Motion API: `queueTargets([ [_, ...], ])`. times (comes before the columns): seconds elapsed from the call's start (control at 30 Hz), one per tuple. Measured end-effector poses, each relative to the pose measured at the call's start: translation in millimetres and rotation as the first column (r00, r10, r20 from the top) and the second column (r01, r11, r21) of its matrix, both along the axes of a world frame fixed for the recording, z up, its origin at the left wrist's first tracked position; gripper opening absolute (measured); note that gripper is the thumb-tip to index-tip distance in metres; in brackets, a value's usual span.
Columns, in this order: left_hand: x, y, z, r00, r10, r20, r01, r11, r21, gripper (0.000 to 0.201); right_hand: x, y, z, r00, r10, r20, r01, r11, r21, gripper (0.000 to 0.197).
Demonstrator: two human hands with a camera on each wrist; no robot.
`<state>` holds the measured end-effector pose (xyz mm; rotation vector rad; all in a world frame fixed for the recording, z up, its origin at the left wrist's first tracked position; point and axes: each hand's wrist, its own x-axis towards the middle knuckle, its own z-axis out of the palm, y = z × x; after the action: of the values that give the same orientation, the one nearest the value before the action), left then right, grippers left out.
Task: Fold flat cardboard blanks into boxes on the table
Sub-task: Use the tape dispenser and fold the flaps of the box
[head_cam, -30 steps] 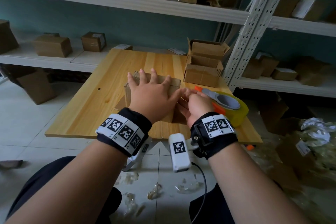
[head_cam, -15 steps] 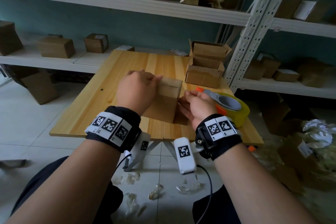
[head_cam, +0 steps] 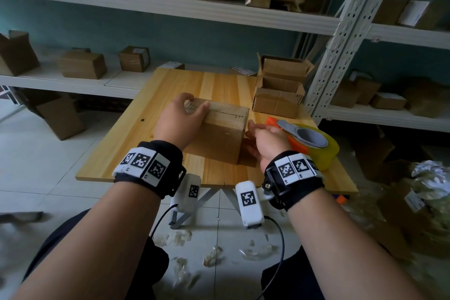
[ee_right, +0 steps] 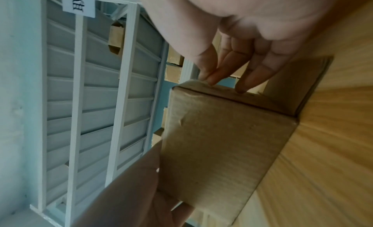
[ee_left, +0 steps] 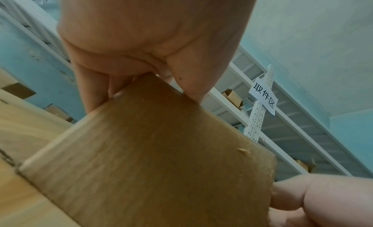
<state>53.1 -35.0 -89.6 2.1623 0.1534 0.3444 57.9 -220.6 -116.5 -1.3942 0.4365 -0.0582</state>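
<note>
Box [head_cam: 220, 133] sits on the table [head_cam: 117, 153], near its front edge, flaps folded over on top with a seam running across. Judged: one blank is formed and its flaps are being held shut.

Your left hand [head_cam: 179, 120] clamps the box's far-left top corner, fingers curled over the back edge and thumb on the top. That pins the flaps down and keeps the box from sliding; the left wrist view shows the cardboard wedged between thumb and fingers.

Your right hand [head_cam: 264, 140] is at the box's right side, fingers [ee_right: 252, 78] loosely extended and close together, tips touching the top right edge, holding nothing. Likely squaring that side or pressing a flap end flush.

Tape roll [head_cam: 314, 145] lies just beside your right hand, within easy reach, probably for sealing the seam next.

Finished boxes [head_cam: 278, 91] are stacked at the table's far right corner, apart from the work.

Risk: ease off the left hand and the flaps may spring open.
</note>
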Motion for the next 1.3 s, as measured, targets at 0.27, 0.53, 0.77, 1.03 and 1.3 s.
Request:
queueTargets([
  [0.27,4,5,-5,0.991,0.080,-0.106,-0.091,0.990,-0.105,0.050,-4,-9,2,0.999,-0.037,0.038,0.036,0.999,0.023,0.037],
  [0.53,11,14,-6,0.983,0.101,-0.153,-0.112,0.992,-0.065,0.052,-12,-14,10,0.999,0.006,0.038,-0.012,0.987,0.161,0.024],
  [0.77,15,14,-5,0.984,0.111,-0.138,-0.111,0.994,0.004,0.056,-9,-18,12,0.997,-0.004,0.075,-0.007,0.989,0.151,0.035],
  [1.03,17,14,-5,0.985,0.103,-0.141,-0.102,0.995,0.010,0.054,-5,-10,1,0.999,-0.012,0.043,0.009,0.999,0.052,0.028],
  [1.3,23,13,-11,0.981,0.132,-0.142,-0.122,0.990,0.076,0.053,-1,-9,-3,0.998,-0.054,0.043,0.058,0.993,-0.098,0.034],
])
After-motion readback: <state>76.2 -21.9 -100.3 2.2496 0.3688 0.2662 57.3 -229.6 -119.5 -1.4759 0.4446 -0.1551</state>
